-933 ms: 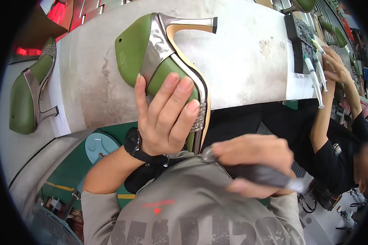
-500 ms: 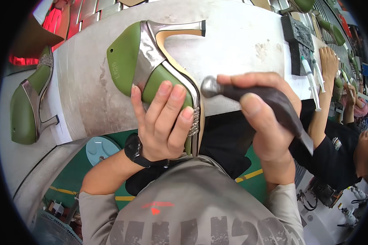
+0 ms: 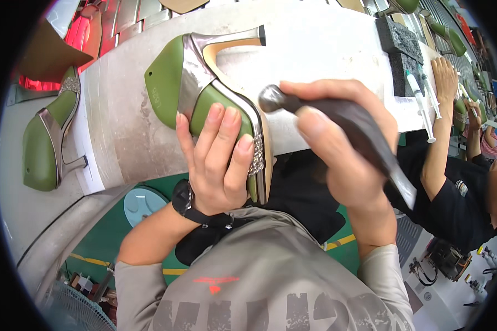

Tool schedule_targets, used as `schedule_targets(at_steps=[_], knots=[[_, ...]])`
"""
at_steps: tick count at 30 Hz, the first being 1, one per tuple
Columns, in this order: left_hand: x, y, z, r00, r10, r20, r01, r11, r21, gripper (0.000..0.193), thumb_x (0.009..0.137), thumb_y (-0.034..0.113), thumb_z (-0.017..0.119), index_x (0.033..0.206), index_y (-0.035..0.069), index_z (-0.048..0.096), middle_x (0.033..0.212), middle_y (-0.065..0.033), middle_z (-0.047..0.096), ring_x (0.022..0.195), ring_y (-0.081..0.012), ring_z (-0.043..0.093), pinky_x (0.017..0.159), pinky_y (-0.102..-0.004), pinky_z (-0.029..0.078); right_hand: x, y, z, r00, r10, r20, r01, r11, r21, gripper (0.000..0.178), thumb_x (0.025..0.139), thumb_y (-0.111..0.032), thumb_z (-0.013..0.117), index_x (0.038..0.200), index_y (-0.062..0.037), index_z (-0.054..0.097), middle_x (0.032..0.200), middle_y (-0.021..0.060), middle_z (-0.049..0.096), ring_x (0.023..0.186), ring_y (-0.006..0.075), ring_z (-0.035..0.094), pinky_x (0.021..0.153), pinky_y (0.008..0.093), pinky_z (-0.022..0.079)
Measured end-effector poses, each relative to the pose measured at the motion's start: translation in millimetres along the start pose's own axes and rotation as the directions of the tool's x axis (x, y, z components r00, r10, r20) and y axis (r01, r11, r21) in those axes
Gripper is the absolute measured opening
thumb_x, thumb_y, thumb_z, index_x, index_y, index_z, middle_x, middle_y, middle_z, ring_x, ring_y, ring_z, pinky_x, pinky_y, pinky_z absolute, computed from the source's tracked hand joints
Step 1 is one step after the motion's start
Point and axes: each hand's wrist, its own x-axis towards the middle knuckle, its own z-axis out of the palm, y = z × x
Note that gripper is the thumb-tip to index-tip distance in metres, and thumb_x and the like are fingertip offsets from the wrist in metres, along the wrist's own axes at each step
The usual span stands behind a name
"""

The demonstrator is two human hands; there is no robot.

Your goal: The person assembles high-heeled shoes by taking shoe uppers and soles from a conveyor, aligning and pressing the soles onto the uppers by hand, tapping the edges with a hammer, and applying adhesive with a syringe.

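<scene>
A high-heeled shoe [image 3: 226, 91] with metallic trim and a glittery band lies on its side over a green shoe last [image 3: 168, 83]. Its heel points to the far right. My left hand [image 3: 218, 160] lies across the last and the shoe's forepart, fingers spread, steadying it. A shoemaker's hammer [image 3: 342, 116] is in my right hand [image 3: 348, 143], the fingers wrapped round its dark body. The hammer's round metal face is close to the sole edge; whether they touch I cannot tell. Its flat, flared end sticks out below my palm.
The pale worktable [image 3: 121, 127] curves in front of me. Another shoe on a green last [image 3: 44, 143] stands at the left. Black blocks [image 3: 400, 52] and syringes [image 3: 419, 105] lie at the right, near a co-worker's arm [image 3: 442, 110]. A blue stool [image 3: 141, 205] is below the table edge.
The hammer and my right hand have moved left and slightly up, beside the sole edge. The shoe's heel has shifted a little left in the picture; the view has also moved slightly.
</scene>
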Motion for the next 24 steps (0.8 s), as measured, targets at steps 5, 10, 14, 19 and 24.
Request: schedule_targets(at_steps=[5,10,14,19,24], knots=[[8,5,0,1.0,0.023,-0.01,-0.023,1.0,0.006,0.081,0.091,0.037,0.077,0.149,-0.001,0.034,0.148,-0.0325,0.045,0.14,-0.0511,0.046,0.119,-0.0712,0.023,-40,-14,-14,0.839,-0.315,-0.444,0.517,0.717,0.467,0.042,0.1,-0.029,0.057,0.118,0.009,0.06,0.118,0.0347,0.067,0.111,0.044,0.068,0.11,0.0576,0.048],[11,13,-2,0.99,-0.106,-0.091,0.096,0.989,-0.111,0.037,0.1,0.006,0.06,0.135,0.005,0.048,0.139,-0.0242,0.058,0.132,-0.0424,0.058,0.119,-0.0712,0.024,-47,11,-4,0.996,-0.069,0.059,0.065,0.996,0.057,0.042,0.09,-0.026,0.078,0.11,0.0076,0.064,0.116,0.0275,0.072,0.109,0.0333,0.071,0.101,0.0419,0.053],[8,6,1,0.99,-0.102,-0.099,0.098,0.994,-0.051,0.038,0.1,0.006,0.06,0.137,0.005,0.048,0.14,-0.0242,0.058,0.133,-0.0424,0.057,0.119,-0.0708,0.024,-42,-1,-21,0.991,-0.135,0.017,0.135,0.991,0.022,0.041,0.092,-0.026,0.075,0.113,0.0066,0.064,0.118,0.0288,0.071,0.111,0.0365,0.071,0.102,0.0448,0.054],[21,18,12,0.984,-0.105,-0.147,0.093,0.992,-0.088,0.037,0.101,0.007,0.059,0.136,0.006,0.048,0.14,-0.0232,0.058,0.133,-0.0415,0.058,0.12,-0.0704,0.024,-49,-3,-18,0.864,-0.361,-0.35,0.43,0.892,0.141,0.051,0.101,-0.04,0.056,0.123,0.0054,0.063,0.129,0.0303,0.066,0.113,0.0439,0.068,0.102,0.0479,0.056],[11,11,0,0.987,-0.13,-0.097,0.123,0.99,-0.076,0.035,0.102,0.008,0.057,0.137,0.006,0.048,0.14,-0.0228,0.057,0.134,-0.042,0.057,0.119,-0.0724,0.024,-37,14,-12,0.962,-0.237,0.136,0.233,0.971,0.049,0.038,0.083,0.0,0.079,0.119,0.0056,0.067,0.119,0.0228,0.073,0.11,0.0306,0.074,0.097,0.038,0.058]])
